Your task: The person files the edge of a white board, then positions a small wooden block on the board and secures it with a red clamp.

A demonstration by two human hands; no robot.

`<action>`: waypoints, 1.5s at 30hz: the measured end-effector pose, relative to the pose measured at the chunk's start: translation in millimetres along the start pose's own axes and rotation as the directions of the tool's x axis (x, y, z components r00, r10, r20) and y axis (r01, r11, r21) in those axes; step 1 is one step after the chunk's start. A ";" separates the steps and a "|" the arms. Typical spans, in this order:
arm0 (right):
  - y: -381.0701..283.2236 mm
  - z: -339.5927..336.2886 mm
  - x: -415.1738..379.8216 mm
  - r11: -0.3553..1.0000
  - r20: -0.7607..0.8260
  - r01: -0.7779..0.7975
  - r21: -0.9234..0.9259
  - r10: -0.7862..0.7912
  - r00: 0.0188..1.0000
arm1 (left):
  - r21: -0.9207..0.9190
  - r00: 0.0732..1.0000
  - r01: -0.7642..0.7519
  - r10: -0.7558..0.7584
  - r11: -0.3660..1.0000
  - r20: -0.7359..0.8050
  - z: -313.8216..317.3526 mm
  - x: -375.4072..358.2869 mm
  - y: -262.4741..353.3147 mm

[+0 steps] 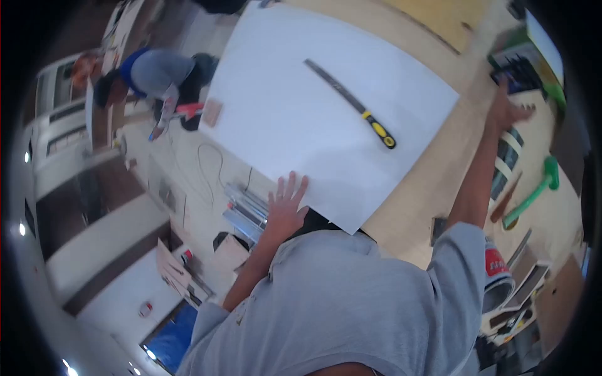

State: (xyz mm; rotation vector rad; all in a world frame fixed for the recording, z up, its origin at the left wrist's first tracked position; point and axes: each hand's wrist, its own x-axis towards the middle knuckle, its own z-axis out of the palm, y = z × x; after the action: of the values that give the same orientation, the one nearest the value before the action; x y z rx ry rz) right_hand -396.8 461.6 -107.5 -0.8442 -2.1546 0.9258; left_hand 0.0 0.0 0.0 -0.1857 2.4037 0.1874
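A white board (276, 81) lies on the wooden work table. On it rests a file (351, 103) with a black and yellow handle. My left hand (288, 205) is at the board's near edge, fingers spread, holding nothing. Out to the right, my right hand (509, 113) is stretched over the table beside a green box (517, 47) and a dark item (522, 74). Its fingers are apart, and nothing shows in its grip. Below that hand lies a dark roll with pale bands (506, 160).
A green hammer-like tool (533, 194) and a red-labelled can (496, 266) are at the right. Another person (160, 75) bends down beyond the board's left side. Metal profiles (244, 216) and a cable (210, 166) lie on the left.
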 end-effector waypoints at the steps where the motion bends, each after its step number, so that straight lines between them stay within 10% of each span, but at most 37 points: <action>1: 1.7 -3.5 -16.9 0.997 -0.087 0.064 0.034 -0.061 0.994 | 0.015 1.000 0.015 -0.015 1.000 -0.019 -5.1 -5.0 6.1; 3: -58.2 -53.4 -40.4 0.976 0.261 0.014 0.216 -0.072 0.963 | -0.134 0.989 -0.094 0.076 0.987 -0.129 22.9 24.6 19.2; 5: -68.2 -58.1 -133.6 0.987 0.737 0.133 0.091 -0.157 0.658 | -0.191 0.969 -0.128 0.082 0.973 -0.233 23.2 8.9 -9.5; 9: -94.9 -75.7 -243.3 0.768 0.759 0.614 0.180 -0.506 0.410 | -0.358 0.738 0.042 -0.270 0.933 -0.618 59.8 26.1 -71.1; 12: -85.8 -74.4 -262.1 0.855 0.830 0.489 0.171 -0.393 0.396 | -0.962 0.637 0.099 -0.759 0.254 -0.135 44.5 50.1 -106.7; 15: -108.9 -90.5 -269.3 0.818 0.828 0.551 0.163 -0.417 0.374 | -0.945 0.776 -0.110 -0.621 -0.309 0.113 20.7 65.0 -142.1; 21: -92.5 -89.8 -282.2 0.769 0.805 0.605 0.207 -0.486 0.341 | -0.944 0.801 -0.193 -0.599 -0.267 0.006 22.1 84.3 -157.1; 27: -119.6 -148.1 -331.2 0.933 0.817 0.301 0.198 -0.327 0.475 | -0.917 0.821 -0.257 -0.570 -0.305 -0.041 14.5 90.0 -184.2; 30: -142.8 -180.5 -370.3 0.939 0.933 -0.333 0.087 0.041 0.358 | -0.883 0.827 -0.299 -0.560 -0.361 -0.051 15.4 101.4 -221.9; 36: -203.0 -201.5 -469.2 0.899 0.932 -0.438 0.025 0.137 0.336 | -0.832 0.815 -0.379 -0.572 -0.405 -0.092 -12.0 146.0 -312.2; 39: -223.8 -197.2 -501.0 0.917 0.950 -0.399 -0.018 0.140 0.278 | -0.811 0.655 -0.546 -0.710 -0.209 -0.258 -19.2 168.5 -332.0; 45: -260.9 -187.0 -528.6 0.971 0.977 -0.232 -0.063 0.107 0.183 | -0.829 0.782 -0.507 -0.528 -0.234 -0.330 -30.0 161.1 -348.8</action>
State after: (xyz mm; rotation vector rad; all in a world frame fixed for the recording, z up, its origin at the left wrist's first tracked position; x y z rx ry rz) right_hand -23.3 -8.0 42.3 -0.3892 -3.0380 2.1438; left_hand -74.0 -360.4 -114.8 -1.2392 1.9401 2.6326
